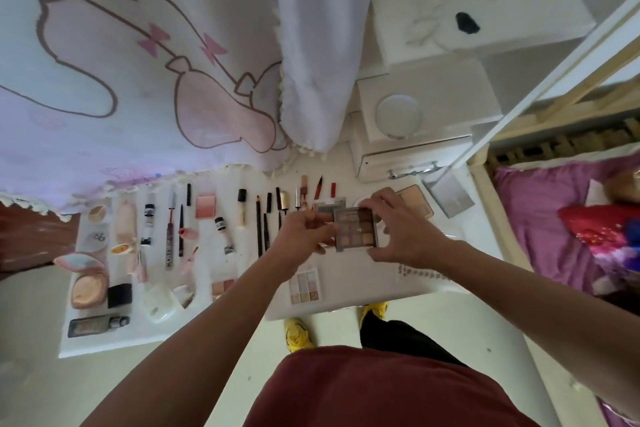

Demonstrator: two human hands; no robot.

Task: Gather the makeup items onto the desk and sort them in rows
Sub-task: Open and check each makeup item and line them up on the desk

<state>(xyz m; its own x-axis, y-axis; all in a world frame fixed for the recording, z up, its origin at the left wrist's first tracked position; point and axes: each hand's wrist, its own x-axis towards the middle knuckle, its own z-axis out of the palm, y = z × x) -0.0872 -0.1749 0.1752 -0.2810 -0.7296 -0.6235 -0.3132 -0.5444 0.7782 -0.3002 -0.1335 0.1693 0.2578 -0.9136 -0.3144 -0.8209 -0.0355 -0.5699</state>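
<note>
Both my hands hold a brown eyeshadow palette (356, 230) just above the white desk (349, 288). My left hand (304, 234) grips its left edge and my right hand (403, 229) grips its right edge. A second grey palette (325, 208) lies partly hidden behind it. A pastel palette (304, 288) lies flat nearer me. Pencils, brushes and tubes (263, 218) lie in rows to the left. A beige compact (417, 201) sits at the right.
Cushion compacts (86, 284), a black box (119, 295) and a white case (159, 305) fill the desk's left end. A patterned curtain (138, 80) hangs behind. White drawer boxes (415, 135) stand at the back right, with a bed (561, 225) further right.
</note>
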